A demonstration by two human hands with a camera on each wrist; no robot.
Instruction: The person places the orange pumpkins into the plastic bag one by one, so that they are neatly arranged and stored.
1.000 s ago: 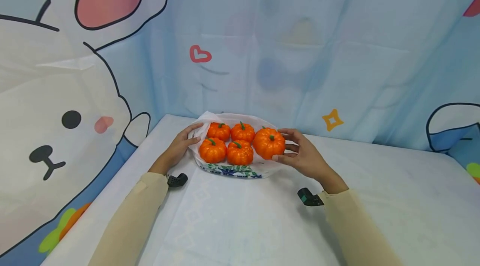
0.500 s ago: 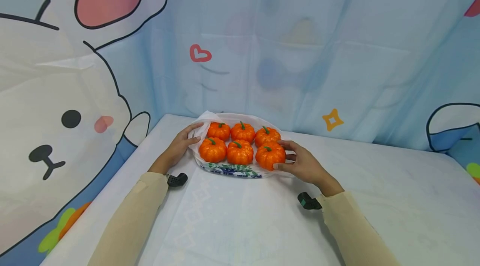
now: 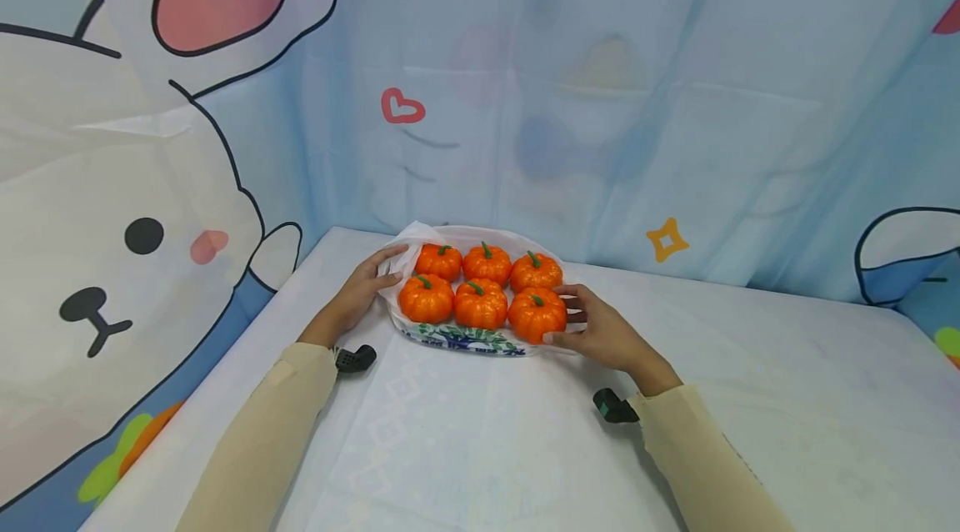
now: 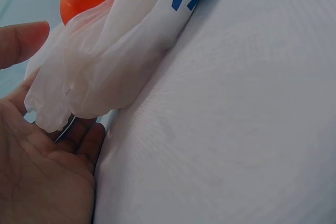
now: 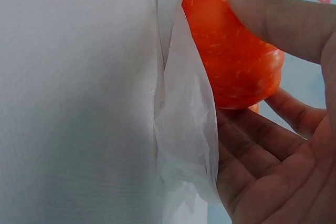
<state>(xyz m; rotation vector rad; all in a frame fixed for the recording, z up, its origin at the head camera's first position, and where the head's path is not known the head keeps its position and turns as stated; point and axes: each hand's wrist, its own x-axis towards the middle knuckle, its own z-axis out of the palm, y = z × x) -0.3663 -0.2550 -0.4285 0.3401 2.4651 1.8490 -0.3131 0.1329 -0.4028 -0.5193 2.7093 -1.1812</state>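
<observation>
The right hand (image 3: 600,332) grasps the near right pumpkin (image 3: 536,315) from its right side, thumb on the front and fingers curved round the back; in the right wrist view the thumb (image 5: 273,17) presses on the orange skin and the fingers (image 5: 294,114) cup it from below. That pumpkin sits in the front row, touching the middle one (image 3: 480,304), on a white plastic bag (image 3: 465,340) with green and blue print along its near edge. Six pumpkins lie there in two rows of three, close together.

The left hand (image 3: 360,292) rests flat at the bag's left edge, fingers relaxed and straight, touching the crumpled plastic; the left wrist view shows the bag's bunched edge (image 4: 89,82) against the palm, not pinched. The bag lies at the far side of a white table (image 3: 480,449), near a blue cartoon curtain (image 3: 600,98). Both arms wear beige sleeves (image 3: 262,424).
</observation>
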